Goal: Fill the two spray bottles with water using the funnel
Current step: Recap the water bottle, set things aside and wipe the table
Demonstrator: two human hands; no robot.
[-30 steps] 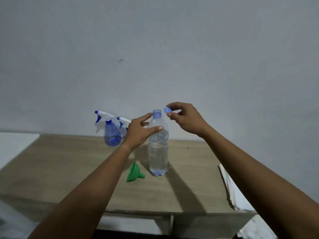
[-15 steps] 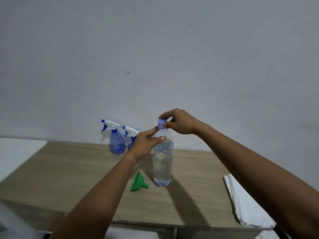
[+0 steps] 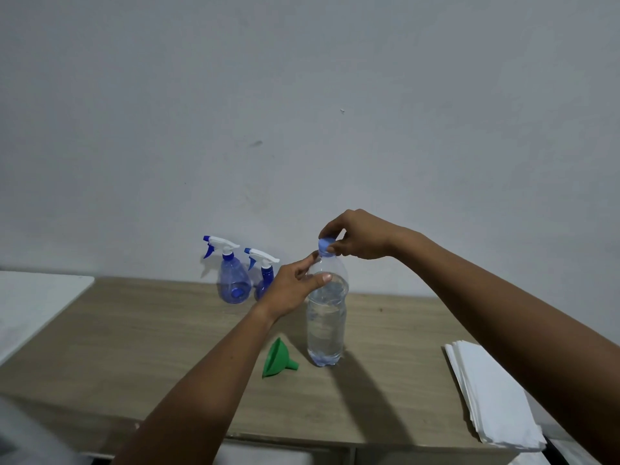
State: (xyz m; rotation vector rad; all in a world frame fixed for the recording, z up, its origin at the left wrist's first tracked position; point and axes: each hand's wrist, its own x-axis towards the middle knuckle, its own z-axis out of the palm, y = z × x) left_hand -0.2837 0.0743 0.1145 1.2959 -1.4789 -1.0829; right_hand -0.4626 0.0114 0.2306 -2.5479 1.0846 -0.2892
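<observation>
On the wooden table (image 3: pixel 134 347), against the grey wall: one water bottle, one funnel, two spray bottles, one stack of paper.

Water bottle (image 3: pixel 326 323): clear, upright, mid-table, mostly full.
Cap (image 3: pixel 325 246): blue, sitting on the bottle's neck.
Right hand (image 3: pixel 360 234): fingertips pressed together on the cap, pinching it from above.
Left hand (image 3: pixel 295 286): wrapped round the bottle's shoulder, thumb across the front, steadying it.
Funnel (image 3: pixel 276 359): green, lying on its side just left of the bottle's base, untouched.
Spray bottles (image 3: pixel 233 280): two, blue, side by side at the back by the wall, trigger heads on; the right one partly hidden behind the left hand.
Step in hand, as judged: working the cap; whether tightening or loosening cannot be told.
Doing it well: hold the shoulder firmly without squeezing, since a soft, full bottle spills when crushed; twist with the fingertips only; keep the base flat.
Stack of paper (image 3: pixel 493 397): white, at the right front corner, overhanging the edge slightly.
Open room: bare wood left and in front of the funnel, enough to bring the spray bottles forward.
Edges: front edge near the forearms; keep containers well back from it.
</observation>
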